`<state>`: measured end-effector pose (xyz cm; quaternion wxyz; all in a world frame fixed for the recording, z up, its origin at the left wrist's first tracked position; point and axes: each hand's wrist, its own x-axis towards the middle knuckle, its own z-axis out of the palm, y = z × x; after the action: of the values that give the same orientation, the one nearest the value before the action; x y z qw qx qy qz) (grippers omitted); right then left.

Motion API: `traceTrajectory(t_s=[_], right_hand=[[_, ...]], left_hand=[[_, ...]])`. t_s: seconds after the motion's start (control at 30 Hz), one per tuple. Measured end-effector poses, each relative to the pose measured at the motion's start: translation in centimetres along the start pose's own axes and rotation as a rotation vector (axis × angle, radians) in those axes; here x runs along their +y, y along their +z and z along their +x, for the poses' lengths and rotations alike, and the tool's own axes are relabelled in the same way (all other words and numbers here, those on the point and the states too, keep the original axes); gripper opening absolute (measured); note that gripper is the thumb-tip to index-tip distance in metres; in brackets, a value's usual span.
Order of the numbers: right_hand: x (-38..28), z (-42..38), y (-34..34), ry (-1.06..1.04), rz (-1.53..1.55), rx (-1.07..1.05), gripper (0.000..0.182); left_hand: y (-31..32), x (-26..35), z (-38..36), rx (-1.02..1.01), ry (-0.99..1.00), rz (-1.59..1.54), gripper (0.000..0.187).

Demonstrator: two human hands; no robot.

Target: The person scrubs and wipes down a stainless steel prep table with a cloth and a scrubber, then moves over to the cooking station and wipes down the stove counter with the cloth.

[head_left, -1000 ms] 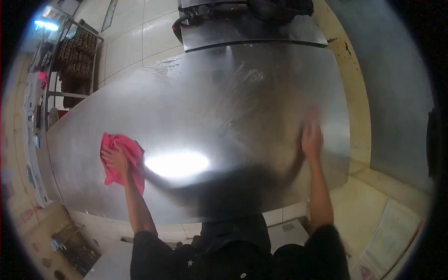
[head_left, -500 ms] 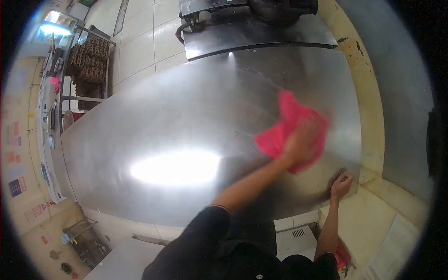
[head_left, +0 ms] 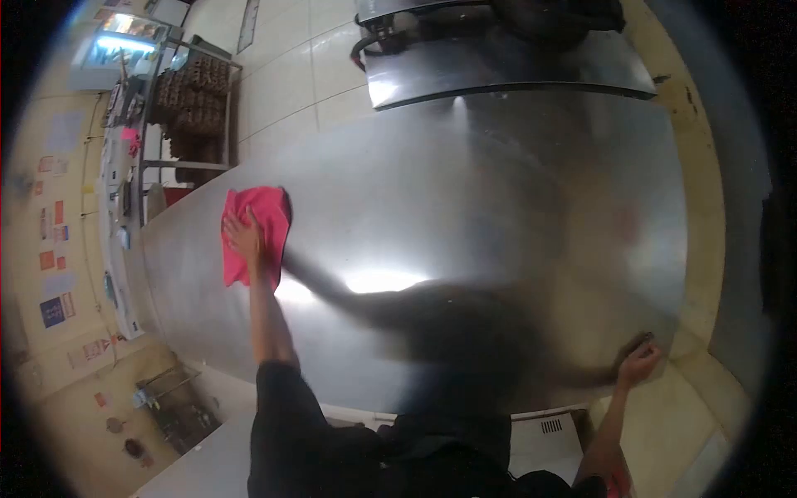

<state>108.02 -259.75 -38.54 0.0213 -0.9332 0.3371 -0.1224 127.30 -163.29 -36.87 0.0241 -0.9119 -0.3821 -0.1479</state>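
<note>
A pink cloth (head_left: 276, 217) lies spread on the left part of a shiny metal table (head_left: 465, 207). On top of it my left hand (head_left: 246, 239) presses flat, palm down with the fingers spread. The arm reaches far out to the left. Close to the table's right front corner rests my right hand (head_left: 639, 363), its fingers closed and pinched together. Something small and dark shows at those fingertips, too small to name.
Behind the table stands a metal stand (head_left: 515, 70) with dark equipment on it. A rack (head_left: 187, 166) with stacked brown trays (head_left: 199, 87) is at the far left. A yellowish wall ledge (head_left: 701, 183) runs along the right side.
My left hand has swept the pink cloth from the table's right part across to its left end. My right hand stays closed by the right front corner. The camera view has shifted slightly.
</note>
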Motion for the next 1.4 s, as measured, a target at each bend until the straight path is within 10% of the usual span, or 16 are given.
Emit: traceTrajectory(t_s=[0.07, 0.17, 0.2, 0.23, 0.4, 0.57, 0.7, 0.77, 0.93, 1.1, 1.4], right_hand=[[-0.1, -0.2, -0.1, -0.065, 0.042, 0.017, 0.027], [-0.2, -0.1, 0.0, -0.075, -0.006, 0.047, 0.032], [-0.1, -0.3, -0.2, -0.026, -0.012, 0.012, 0.033], [-0.4, 0.0, -0.2, 0.015, -0.013, -0.019, 0.034], [-0.6, 0.0, -0.4, 0.002, -0.032, -0.009, 0.037], [-2.3, 0.6, -0.8, 0.021, -0.023, -0.002, 0.038], [-7.0, 3.1, 3.6, -0.094, -0.002, 0.076, 0.041], [-19.3, 2.4, 3.6, -0.133, 0.053, 0.058, 0.042], [-53.8, -3.5, 0.7, -0.633, 0.477, -0.003, 0.028], [-70.1, -11.7, 2.1, -1.157, 0.549, -0.163, 0.019], [-73.4, -9.4, 0.9, -1.046, 0.591, -0.221, 0.016]], left_hand=[[3.3, 2.1, 5.3, 0.035, -0.28, 0.132, 0.092], [5.9, 14.5, 3.8, 0.089, 0.274, -0.202, 0.073], [3.0, 20.9, -1.1, 0.188, 0.578, 0.175, 0.072], [1.1, 27.6, -5.3, -0.07, 0.459, -0.408, 0.068], [-7.8, 40.8, -26.0, -0.281, 0.924, -0.683, 0.072], [-8.8, 33.7, -23.3, -0.609, 0.916, -1.137, 0.074], [-4.5, 21.2, -7.1, -0.13, 0.547, -0.622, 0.074], [0.0, 11.3, 0.7, 0.131, 0.43, -0.229, 0.08], [-1.5, -5.8, 3.2, -0.057, 0.054, -0.053, 0.082], [-3.4, -8.3, 0.1, -0.094, -0.059, -0.07, 0.082], [-2.9, -8.3, -1.1, -0.028, -0.073, -0.066, 0.08]])
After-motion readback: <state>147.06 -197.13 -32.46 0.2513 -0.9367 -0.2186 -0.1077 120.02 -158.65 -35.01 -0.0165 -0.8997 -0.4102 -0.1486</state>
